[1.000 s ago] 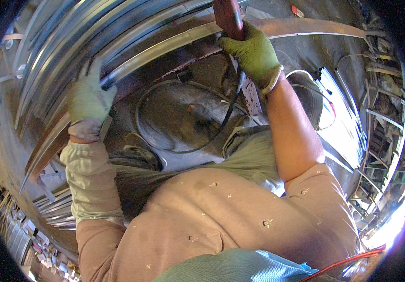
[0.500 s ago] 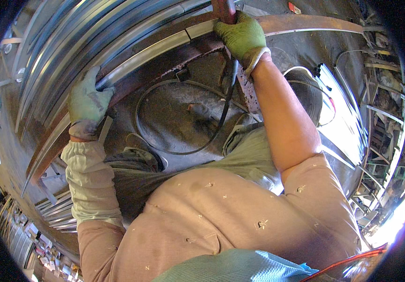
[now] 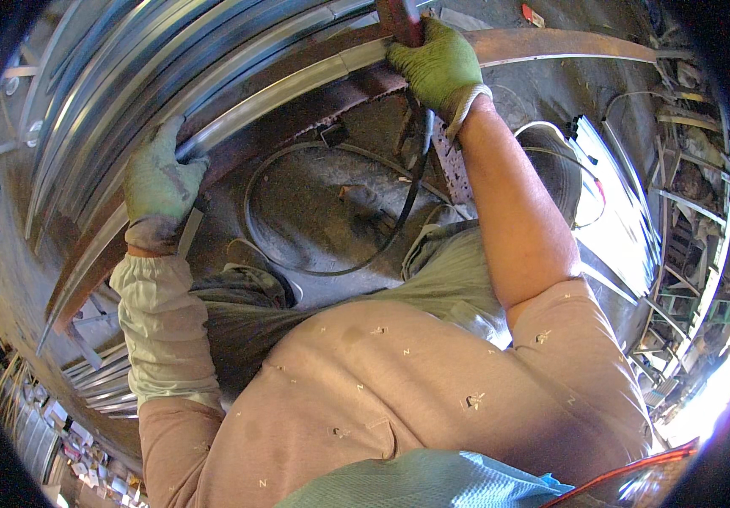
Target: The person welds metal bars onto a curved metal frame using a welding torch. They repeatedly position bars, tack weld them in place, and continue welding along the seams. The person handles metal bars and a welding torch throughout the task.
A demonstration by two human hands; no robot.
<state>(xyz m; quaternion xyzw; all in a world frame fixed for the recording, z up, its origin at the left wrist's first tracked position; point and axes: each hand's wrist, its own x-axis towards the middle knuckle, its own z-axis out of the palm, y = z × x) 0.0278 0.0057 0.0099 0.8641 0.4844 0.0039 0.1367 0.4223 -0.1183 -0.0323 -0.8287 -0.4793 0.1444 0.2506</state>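
My left hand [image 3: 162, 179], in a greyish-green glove, is closed around a shiny metal strip [image 3: 267, 96], thumb on the near side. The strip lies along a long rusty steel beam [image 3: 564, 42], and a thin seam crosses it left of my right hand. My right hand [image 3: 439, 72], in a green glove, grips a dark red, tube-shaped tool [image 3: 400, 21] at the beam. The tool's upper end leaves the picture, so its kind cannot be made out. Below this hand a black cable [image 3: 412, 193] hangs down and loops on the floor.
Many long metal profiles [image 3: 119, 93] lie beyond the beam at the left. A perforated, rusty leg [image 3: 453, 173] stands under the beam near my right forearm. Bright metal strips [image 3: 614, 203] and a metal rack [image 3: 695, 195] are at the right.
The tool's upper end has tilted slightly left, and my right hand has shifted a little right. The dark gap at the strip's seam now looks much fainter. My left hand has barely moved.
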